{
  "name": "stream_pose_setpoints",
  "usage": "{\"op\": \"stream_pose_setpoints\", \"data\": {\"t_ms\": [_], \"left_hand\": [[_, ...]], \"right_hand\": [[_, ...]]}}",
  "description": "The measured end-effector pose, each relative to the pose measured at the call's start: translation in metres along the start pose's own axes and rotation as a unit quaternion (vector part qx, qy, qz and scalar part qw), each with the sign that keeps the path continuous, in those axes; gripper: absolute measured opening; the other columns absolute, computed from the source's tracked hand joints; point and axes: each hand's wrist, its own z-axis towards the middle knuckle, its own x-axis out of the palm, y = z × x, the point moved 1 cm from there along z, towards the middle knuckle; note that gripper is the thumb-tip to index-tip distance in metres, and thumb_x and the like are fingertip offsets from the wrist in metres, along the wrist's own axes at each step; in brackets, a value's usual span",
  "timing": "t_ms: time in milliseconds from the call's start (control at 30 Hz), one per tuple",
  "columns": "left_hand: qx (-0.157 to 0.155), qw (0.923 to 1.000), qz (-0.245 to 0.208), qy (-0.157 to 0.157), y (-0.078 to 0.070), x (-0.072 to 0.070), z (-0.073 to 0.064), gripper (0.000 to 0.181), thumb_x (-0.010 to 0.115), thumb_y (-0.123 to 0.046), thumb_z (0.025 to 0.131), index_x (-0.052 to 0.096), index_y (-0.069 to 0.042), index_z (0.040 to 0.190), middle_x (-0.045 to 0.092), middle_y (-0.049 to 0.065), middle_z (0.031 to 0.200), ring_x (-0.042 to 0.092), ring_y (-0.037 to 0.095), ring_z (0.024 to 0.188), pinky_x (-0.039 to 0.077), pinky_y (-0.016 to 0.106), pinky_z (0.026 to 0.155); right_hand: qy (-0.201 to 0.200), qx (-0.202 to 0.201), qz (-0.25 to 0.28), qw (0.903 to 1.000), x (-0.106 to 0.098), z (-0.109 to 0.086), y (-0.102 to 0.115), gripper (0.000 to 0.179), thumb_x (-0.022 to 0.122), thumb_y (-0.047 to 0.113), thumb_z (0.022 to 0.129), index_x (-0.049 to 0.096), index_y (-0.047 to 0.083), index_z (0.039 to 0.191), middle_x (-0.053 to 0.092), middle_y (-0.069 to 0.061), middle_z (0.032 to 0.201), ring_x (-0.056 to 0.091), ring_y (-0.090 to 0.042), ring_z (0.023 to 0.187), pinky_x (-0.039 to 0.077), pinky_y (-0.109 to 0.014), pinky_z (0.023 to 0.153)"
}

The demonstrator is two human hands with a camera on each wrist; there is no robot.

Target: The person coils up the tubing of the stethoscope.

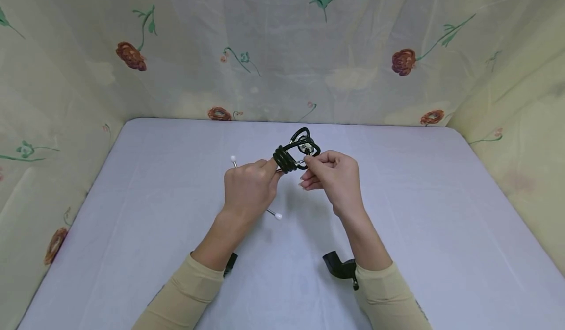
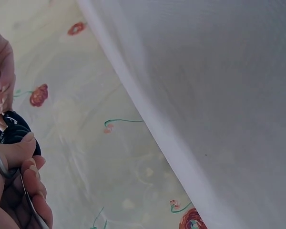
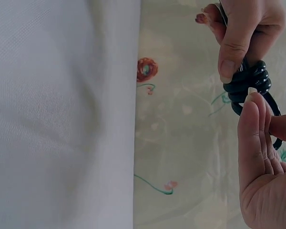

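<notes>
My left hand (image 1: pixel 250 185) grips a thin metal-rod piece with white knobbed ends (image 1: pixel 278 216), which stick out on both sides of the fist. A coil of glossy black cable (image 1: pixel 285 159) sits at the far end of this piece. In the left wrist view, the left thumb (image 2: pixel 23 149) lies against the coil, and dark netting (image 2: pixel 19 200) shows between metal edges in the palm. My right hand (image 1: pixel 337 178) pinches the cable's loose loop between thumb and forefinger, near a round silvery part (image 1: pixel 305 146). What exactly the fingertips cover is hidden.
Both hands are raised above a white-covered table (image 1: pixel 419 212). Flower-printed cloth (image 1: pixel 282 65) hangs behind it and along both sides. Black wrist-worn pieces (image 1: pixel 340 266) show beside the sleeves.
</notes>
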Motion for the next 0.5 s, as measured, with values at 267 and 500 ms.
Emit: {"op": "stream_pose_setpoints", "data": {"t_ms": [267, 500], "left_hand": [[-0.017, 0.9994, -0.019, 0.021, 0.0042, 0.0002, 0.0006, 0.014, 0.077, -0.028, 0.086, 0.075, -0.015, 0.082, 0.065, -0.004, 0.058, 0.058, 0.014, 0.044, 0.035, 0.031, 0.038], [-0.026, 0.9988, -0.034, 0.025, 0.006, 0.0, 0.0007, 0.013, 0.076, -0.027, 0.087, 0.075, -0.016, 0.08, 0.064, -0.004, 0.058, 0.057, 0.015, 0.045, 0.034, 0.032, 0.039]], "right_hand": [[0.006, 0.0, -0.021, 0.9998, 0.001, -0.0003, 0.0014, 0.025, 0.068, 0.017, 0.093, 0.063, -0.007, 0.09, 0.07, -0.005, 0.064, 0.071, -0.021, 0.056, 0.06, -0.039, 0.061], [0.016, 0.007, -0.039, 0.9991, 0.001, 0.0003, 0.001, 0.025, 0.067, 0.018, 0.094, 0.064, -0.007, 0.093, 0.07, -0.009, 0.067, 0.071, -0.022, 0.058, 0.06, -0.039, 0.063]]}}
